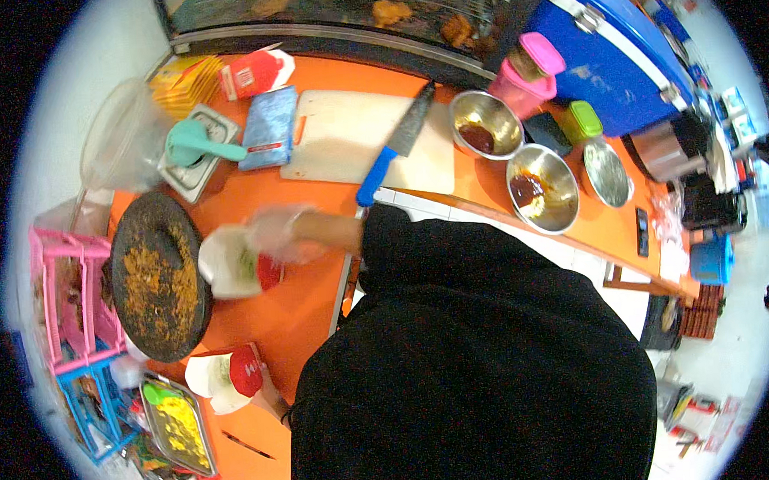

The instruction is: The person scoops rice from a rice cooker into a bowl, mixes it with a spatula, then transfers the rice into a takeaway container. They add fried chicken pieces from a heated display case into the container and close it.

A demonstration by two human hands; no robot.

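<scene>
One red-and-white carton is in the left hand, fingers mostly hidden, while another carton is by the dark stone slab at a right hand too blurry to judge its grip, so probably carton-handling, next move wants steadiness imo.

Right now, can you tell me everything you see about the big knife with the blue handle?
The knife has a long, wide, grey blade that looks like metal and a bright blue handle that could be plastic. It lies slantwise across the white cutting board, with its handle sticking out past the board's edge. The handle's end is close to a black sleeve; I can't tell whether they touch. Nobody is holding it.
</scene>
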